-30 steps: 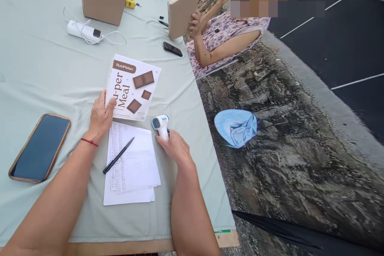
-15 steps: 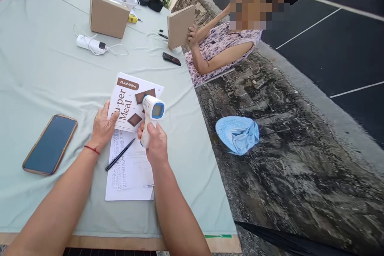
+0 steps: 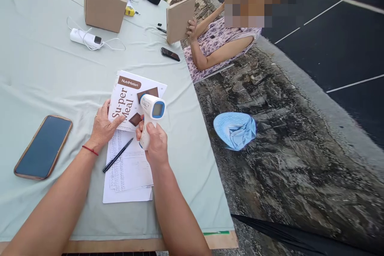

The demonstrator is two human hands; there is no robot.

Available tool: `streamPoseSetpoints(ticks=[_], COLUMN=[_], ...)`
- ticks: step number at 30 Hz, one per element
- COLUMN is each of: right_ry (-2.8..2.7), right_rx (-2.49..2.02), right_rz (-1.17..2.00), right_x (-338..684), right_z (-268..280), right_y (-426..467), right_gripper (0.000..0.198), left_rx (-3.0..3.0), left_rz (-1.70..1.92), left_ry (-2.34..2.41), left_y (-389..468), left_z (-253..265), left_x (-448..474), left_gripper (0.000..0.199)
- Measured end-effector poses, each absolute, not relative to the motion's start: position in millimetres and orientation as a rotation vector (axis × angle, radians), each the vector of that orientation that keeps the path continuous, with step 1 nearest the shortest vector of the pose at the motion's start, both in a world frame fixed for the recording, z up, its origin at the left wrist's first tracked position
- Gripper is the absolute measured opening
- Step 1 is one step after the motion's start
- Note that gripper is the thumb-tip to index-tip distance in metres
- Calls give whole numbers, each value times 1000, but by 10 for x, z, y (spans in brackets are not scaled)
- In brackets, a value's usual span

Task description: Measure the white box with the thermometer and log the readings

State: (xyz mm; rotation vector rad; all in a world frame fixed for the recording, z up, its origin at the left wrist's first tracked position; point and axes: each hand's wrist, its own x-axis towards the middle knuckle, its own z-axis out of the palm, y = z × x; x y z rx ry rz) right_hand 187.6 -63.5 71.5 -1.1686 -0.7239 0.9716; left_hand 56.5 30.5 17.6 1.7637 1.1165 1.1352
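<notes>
My left hand (image 3: 105,123) grips the left edge of a white and brown box (image 3: 123,94) printed "NutriMotion Su-per Meal", thumb on its front. In my right hand (image 3: 156,142) is a white and blue infrared thermometer (image 3: 150,106), held by its handle in front of the box's right part. Its small screen faces me; I cannot read anything on it. Under the box lie printed papers (image 3: 132,168) with a black pen (image 3: 118,155) across them. A large phone (image 3: 43,147) in a brown case rests left of my left arm.
Across the pale green tablecloth (image 3: 36,72) stand a cardboard box (image 3: 105,7), a white device with a cable (image 3: 85,39) and a small dark phone (image 3: 170,54). A person at right holds a cardboard panel (image 3: 181,20). A blue hat (image 3: 235,131) lies beyond the table's right edge.
The view has shifted slightly. My left hand and the box have tilted a little, showing more of the printed title. The thermometer stays in front of the box in my right hand.
</notes>
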Motion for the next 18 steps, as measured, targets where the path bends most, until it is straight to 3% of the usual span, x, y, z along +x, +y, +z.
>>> streamPoseSetpoints(ticks=[4,9,18], right_ry=[-733,-765,-686], right_rx=[-1204,-1176,-1219], right_rz=[976,1001,746], right_x=[1871,1854,1875], right_z=[704,712,520], right_y=[-630,-678,-761], right_gripper=[41,39,34], left_rx=[1736,1574,1577], left_rz=[1089,1088,1303], left_ry=[1034,1033,1049], left_y=[309,300,383], left_z=[224,151,123], left_x=[555,553,526], left_gripper=[70,88,88])
